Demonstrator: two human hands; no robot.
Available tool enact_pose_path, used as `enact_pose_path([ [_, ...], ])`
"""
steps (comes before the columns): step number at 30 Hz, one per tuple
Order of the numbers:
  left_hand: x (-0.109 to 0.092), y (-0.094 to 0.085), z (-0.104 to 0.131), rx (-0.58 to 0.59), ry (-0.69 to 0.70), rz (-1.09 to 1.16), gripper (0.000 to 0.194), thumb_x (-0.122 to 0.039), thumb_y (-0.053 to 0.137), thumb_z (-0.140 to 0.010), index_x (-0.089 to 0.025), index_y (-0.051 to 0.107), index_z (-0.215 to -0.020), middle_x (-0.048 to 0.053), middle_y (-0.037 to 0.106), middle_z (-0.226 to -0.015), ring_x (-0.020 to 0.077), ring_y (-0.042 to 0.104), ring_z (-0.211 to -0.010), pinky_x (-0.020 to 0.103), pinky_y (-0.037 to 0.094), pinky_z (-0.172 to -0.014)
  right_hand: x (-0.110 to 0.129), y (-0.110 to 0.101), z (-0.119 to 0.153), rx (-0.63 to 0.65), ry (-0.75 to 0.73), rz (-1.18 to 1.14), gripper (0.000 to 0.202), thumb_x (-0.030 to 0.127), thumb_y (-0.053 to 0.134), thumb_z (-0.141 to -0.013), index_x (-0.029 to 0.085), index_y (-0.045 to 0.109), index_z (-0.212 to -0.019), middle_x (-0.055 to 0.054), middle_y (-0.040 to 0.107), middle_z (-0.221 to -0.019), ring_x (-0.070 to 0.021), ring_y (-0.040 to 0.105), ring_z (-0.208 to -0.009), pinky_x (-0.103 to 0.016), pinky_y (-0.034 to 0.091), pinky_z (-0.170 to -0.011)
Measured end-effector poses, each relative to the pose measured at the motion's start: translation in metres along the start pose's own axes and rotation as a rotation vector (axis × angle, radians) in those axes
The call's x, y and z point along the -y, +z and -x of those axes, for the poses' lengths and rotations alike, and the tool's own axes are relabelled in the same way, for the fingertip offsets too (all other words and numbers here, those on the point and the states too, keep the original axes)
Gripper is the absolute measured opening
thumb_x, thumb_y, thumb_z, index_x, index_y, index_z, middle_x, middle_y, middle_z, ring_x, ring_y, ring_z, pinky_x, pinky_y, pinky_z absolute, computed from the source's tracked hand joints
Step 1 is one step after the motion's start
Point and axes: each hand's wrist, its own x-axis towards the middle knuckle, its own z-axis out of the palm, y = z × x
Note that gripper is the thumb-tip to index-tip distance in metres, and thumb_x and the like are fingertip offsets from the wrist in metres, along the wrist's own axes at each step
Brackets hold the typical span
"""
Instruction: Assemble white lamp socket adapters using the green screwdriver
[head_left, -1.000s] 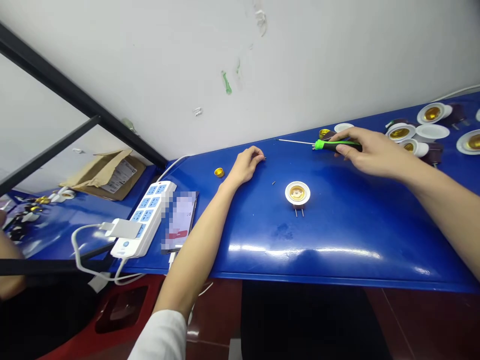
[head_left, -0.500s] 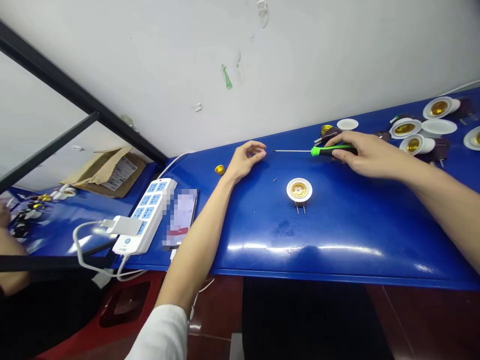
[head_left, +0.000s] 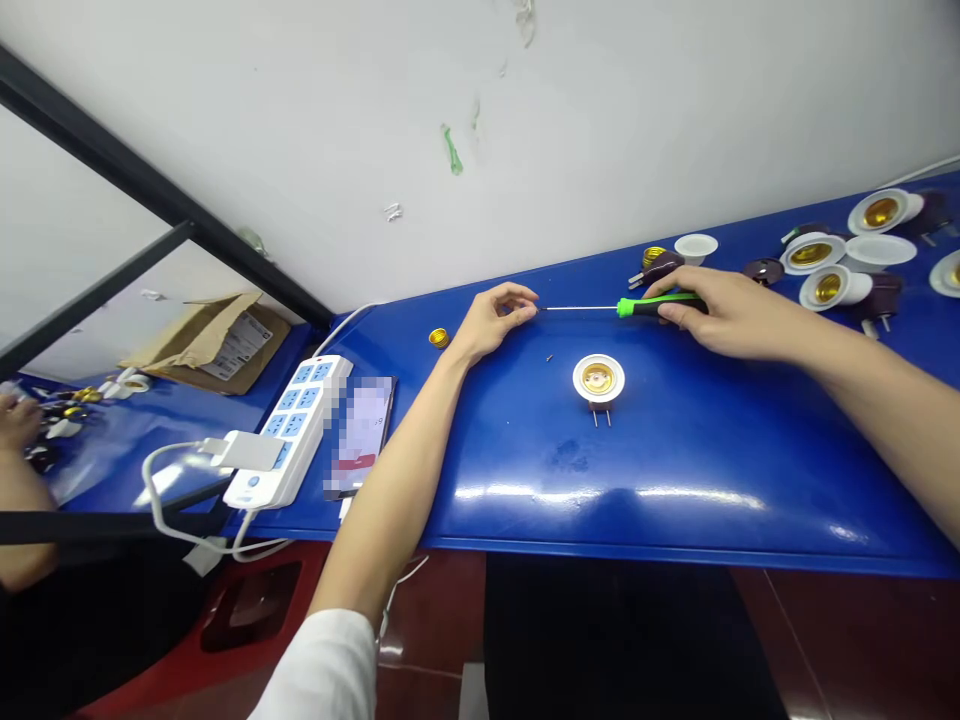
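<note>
Head view: right hand (head_left: 686, 305) is grasping the screwdriver (head_left: 660, 306) by its handle, above the desk (head_left: 675, 450).
Left hand (head_left: 499, 320) is curling its fingertips at the screwdriver's tip; any grip there cannot be told. The lamp socket (head_left: 598, 380) is resting nearer the desk's front edge.

Blue table (head_left: 675, 440) bears white-rimmed lamp socket (head_left: 598, 379); loose screw (head_left: 549, 358); gold cap (head_left: 439, 338); phone (head_left: 365, 430); power strip (head_left: 289, 435)
</note>
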Motion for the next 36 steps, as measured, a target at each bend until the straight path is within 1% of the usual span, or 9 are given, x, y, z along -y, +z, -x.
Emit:
enact_pose_path([
  [5,0.0002,0.0000,0.0001,0.010,0.007,0.034,0.041,-0.050,0.088,-0.080,-0.019,0.079,-0.107,0.006,0.080,-0.103,0.0180,0.070,-0.096,0.033,0.052,-0.092,0.0022,0.0001,0.0013,0.019,0.006,0.008,0.046,0.044,0.052,-0.096,0.019,0.072,-0.128,-0.015,0.073,-0.132,-0.0318,0.071,-0.116,-0.052,0.057,-0.110],
  [10,-0.0005,0.0001,0.0003,0.014,0.001,0.019,0.043,-0.052,0.088,-0.080,-0.020,0.079,-0.106,0.006,0.079,-0.103,0.0182,0.069,-0.097,0.033,0.051,-0.093,0.0039,0.0003,0.0019,0.019,0.004,0.016,0.047,0.045,0.052,-0.096,0.018,0.072,-0.129,-0.015,0.071,-0.136,-0.0323,0.069,-0.121,-0.052,0.056,-0.113],
  [18,0.0006,-0.0003,0.0002,0.009,-0.011,0.024,0.042,-0.052,0.088,-0.079,-0.020,0.079,-0.106,0.006,0.078,-0.103,0.0179,0.068,-0.096,0.033,0.050,-0.093,0.0010,0.0010,0.0005,0.006,-0.023,0.022,0.047,0.045,0.052,-0.096,0.016,0.072,-0.129,-0.016,0.072,-0.135,-0.0331,0.069,-0.124,-0.052,0.056,-0.114],
  [26,-0.0027,0.0002,0.0011,0.001,-0.014,0.000,0.040,-0.050,0.086,-0.080,-0.019,0.079,-0.105,0.005,0.078,-0.100,0.0165,0.066,-0.091,0.032,0.049,-0.090,0.0011,0.0010,0.0008,0.006,-0.035,0.026,0.047,0.044,0.052,-0.096,0.016,0.073,-0.128,-0.016,0.072,-0.134,-0.0325,0.070,-0.121,-0.054,0.056,-0.115],
  [32,-0.0022,0.0008,0.0010,0.007,-0.011,0.000,0.039,-0.049,0.085,-0.081,-0.019,0.079,-0.105,0.006,0.078,-0.102,0.0172,0.067,-0.094,0.033,0.049,-0.091,0.0022,0.0014,0.0006,0.007,-0.028,0.033,0.048,0.046,0.051,-0.096,0.017,0.072,-0.127,-0.016,0.071,-0.135,-0.0325,0.069,-0.123,-0.053,0.056,-0.115],
  [36,-0.0032,0.0012,0.0017,0.019,0.001,-0.007,0.036,-0.046,0.084,-0.082,-0.019,0.078,-0.105,0.006,0.079,-0.103,0.0174,0.068,-0.095,0.034,0.049,-0.092,0.0024,0.0009,0.0010,0.013,-0.030,0.043,0.049,0.047,0.050,-0.096,0.016,0.072,-0.127,-0.016,0.072,-0.133,-0.0324,0.069,-0.120,-0.053,0.056,-0.113],
])
